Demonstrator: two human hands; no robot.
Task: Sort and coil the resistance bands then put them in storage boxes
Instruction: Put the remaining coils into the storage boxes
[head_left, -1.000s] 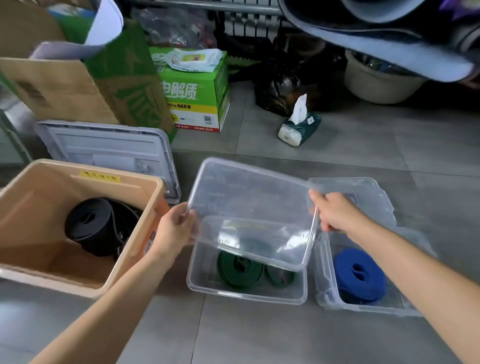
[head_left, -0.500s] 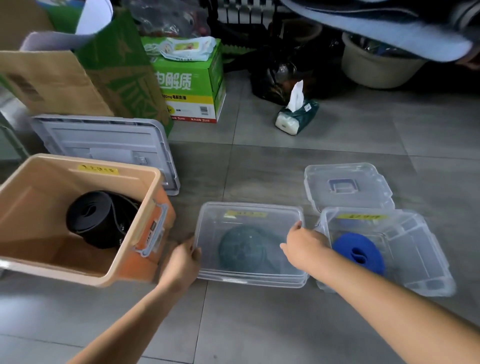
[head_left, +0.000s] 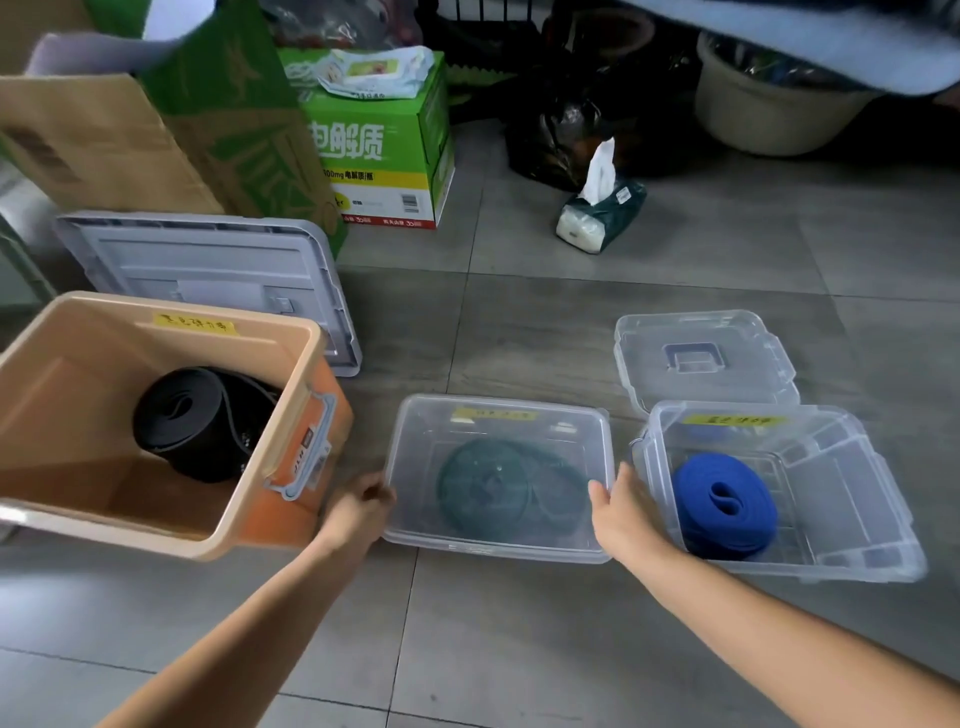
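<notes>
Grey floor tiles (head_left: 571, 322) carry three labelled boxes, one colour each: black band (head_left: 202, 421) in the tan box (head_left: 52, 395), green band (head_left: 488, 488) under the clear lid (head_left: 498, 431) of the middle box (head_left: 498, 551), blue band (head_left: 724, 504) in the open box (head_left: 841, 499). I reach forward with hands apart, left hand (head_left: 361, 512) curled on that lid's left edge, right hand (head_left: 621, 512) flat against its right, probably seating it.

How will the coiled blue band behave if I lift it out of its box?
Probably floppy: the blue band is a flat strip coiled loosely with nothing visible tying it, so it may unwind if gripped by one layer. It lies flat in its open clear box, so rolling seems unlikely.
</notes>
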